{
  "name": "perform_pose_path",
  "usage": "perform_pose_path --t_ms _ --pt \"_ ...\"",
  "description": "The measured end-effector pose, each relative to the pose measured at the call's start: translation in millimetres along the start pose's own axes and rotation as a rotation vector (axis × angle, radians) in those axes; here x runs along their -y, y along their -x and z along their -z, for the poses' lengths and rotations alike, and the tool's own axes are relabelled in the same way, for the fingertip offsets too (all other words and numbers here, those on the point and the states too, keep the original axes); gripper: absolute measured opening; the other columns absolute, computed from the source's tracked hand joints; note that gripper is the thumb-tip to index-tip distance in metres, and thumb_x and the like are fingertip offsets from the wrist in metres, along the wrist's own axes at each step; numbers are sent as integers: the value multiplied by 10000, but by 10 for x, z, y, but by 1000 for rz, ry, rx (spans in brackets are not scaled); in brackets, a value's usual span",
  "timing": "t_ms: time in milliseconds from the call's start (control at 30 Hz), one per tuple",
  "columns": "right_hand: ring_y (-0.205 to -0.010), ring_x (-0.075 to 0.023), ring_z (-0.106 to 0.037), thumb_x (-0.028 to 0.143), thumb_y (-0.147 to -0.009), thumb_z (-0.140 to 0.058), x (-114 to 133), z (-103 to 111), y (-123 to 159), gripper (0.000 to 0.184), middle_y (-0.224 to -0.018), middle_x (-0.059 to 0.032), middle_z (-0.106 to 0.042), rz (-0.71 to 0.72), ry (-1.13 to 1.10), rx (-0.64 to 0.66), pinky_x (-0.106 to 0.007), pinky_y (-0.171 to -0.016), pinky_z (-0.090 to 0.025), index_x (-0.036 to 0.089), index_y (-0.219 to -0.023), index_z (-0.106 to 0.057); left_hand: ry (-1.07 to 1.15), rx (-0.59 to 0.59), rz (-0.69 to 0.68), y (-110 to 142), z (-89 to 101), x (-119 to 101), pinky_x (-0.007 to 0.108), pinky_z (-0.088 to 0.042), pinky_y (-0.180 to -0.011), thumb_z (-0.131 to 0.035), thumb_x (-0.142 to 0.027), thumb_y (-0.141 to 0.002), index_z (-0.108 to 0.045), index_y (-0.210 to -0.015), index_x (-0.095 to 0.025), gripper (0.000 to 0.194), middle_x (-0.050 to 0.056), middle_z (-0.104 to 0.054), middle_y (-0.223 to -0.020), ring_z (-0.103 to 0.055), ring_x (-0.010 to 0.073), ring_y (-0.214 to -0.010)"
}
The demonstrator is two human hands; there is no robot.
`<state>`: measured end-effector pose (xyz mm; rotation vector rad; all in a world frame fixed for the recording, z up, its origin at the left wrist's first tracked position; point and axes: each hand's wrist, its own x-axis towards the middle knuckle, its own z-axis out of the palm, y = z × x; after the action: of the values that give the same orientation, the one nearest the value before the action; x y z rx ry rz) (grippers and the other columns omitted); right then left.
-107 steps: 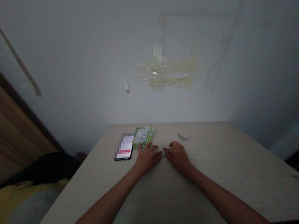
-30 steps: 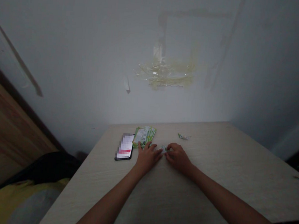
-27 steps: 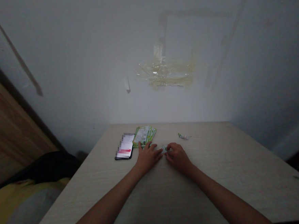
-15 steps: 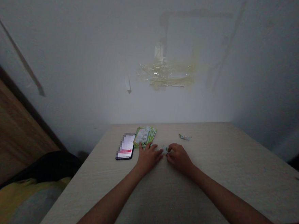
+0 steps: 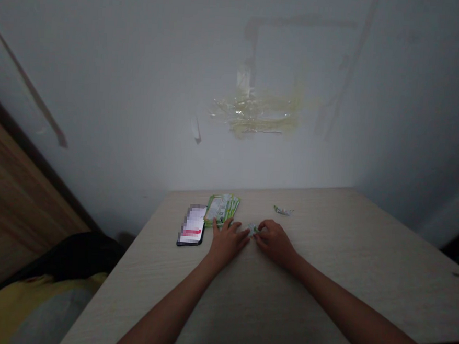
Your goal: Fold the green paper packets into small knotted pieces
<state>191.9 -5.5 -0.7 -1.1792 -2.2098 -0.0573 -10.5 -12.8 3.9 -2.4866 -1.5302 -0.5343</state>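
Between my two hands lies a small crumpled green-and-white wrapper [image 5: 252, 229] on the table. My left hand [image 5: 227, 242] rests palm down with its fingers spread; its thumb side touches the wrapper, and its fingertips reach the near edge of a stack of green-and-white packets [image 5: 222, 208]. My right hand [image 5: 274, 242] has its fingers curled and pinches the wrapper's right end. Part of the wrapper is hidden by the fingers.
A phone [image 5: 192, 226] with a lit screen lies left of the packets. A twisted wrapper strip [image 5: 283, 211] is at the back right of the pale wooden table [image 5: 346, 243]. Behind rises a wall [image 5: 155, 109] with tape remnants. Yellow-grey fabric [image 5: 35, 310] sits at lower left.
My right hand and the small wrapper have shifted very slightly left. My left hand, the packets and the phone look nearly unchanged.
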Motion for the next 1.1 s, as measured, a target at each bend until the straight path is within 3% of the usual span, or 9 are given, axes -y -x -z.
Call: perform_pose_path --t_ms 267,467,633,833,1000,1100 --pt "-907 -197 -551 280 -903 -561 -26 -45 -3 202 -986 -88 -610 -15 38 -4 -342 -820 -430 203 -865 -744 10 17 4 -9 8 -4 759 -64 -1042 -478 -486 -917 -622 -1172 -447 295 20 -597 -1278 -403 322 -1283" --pt "-900 -201 -548 276 -910 -549 2 -48 -9 230 -943 -97 -604 -31 57 28 -337 -822 -435 172 -834 -739 14 23 7 -9 5 0 760 -61 -1039 -472 -486 -920 -614 -1184 -448 303 21 -592 -1285 -402 325 -1284" --pt "-968 -194 -544 308 -945 -502 -37 -39 -17 254 -1065 -102 -579 -58 7 7 -339 -871 -444 209 -979 -733 9 10 3 -10 2 -4 764 -56 -1038 -473 -478 -921 -613 -1187 -453 301 20 -592 -1280 -397 325 -1287" --pt "-995 -207 -540 312 -936 -522 -80 -101 -26 268 -1051 -113 -581 -81 8 8 -352 -906 -444 178 -871 -745 18 28 14 -21 6 -10 759 -51 -1040 -478 -486 -918 -622 -1179 -442 301 25 -596 -1284 -400 324 -1287" --pt "-1018 -205 -536 308 -947 -504 -100 -112 -12 259 -1099 -108 -566 -65 2 -8 -346 -889 -453 241 -1101 -702 16 19 14 -18 -3 -8 768 -32 -1036 -489 -475 -915 -617 -1183 -451 297 23 -592 -1290 -388 326 -1299" --pt "-1016 -212 -532 338 -940 -517 -120 -124 -23 254 -1074 -102 -572 -67 13 13 -349 -884 -450 267 -1087 -712 14 17 9 -15 -7 -4 775 -26 -1031 -493 -480 -912 -613 -1185 -455 299 22 -592 -1289 -391 326 -1294"
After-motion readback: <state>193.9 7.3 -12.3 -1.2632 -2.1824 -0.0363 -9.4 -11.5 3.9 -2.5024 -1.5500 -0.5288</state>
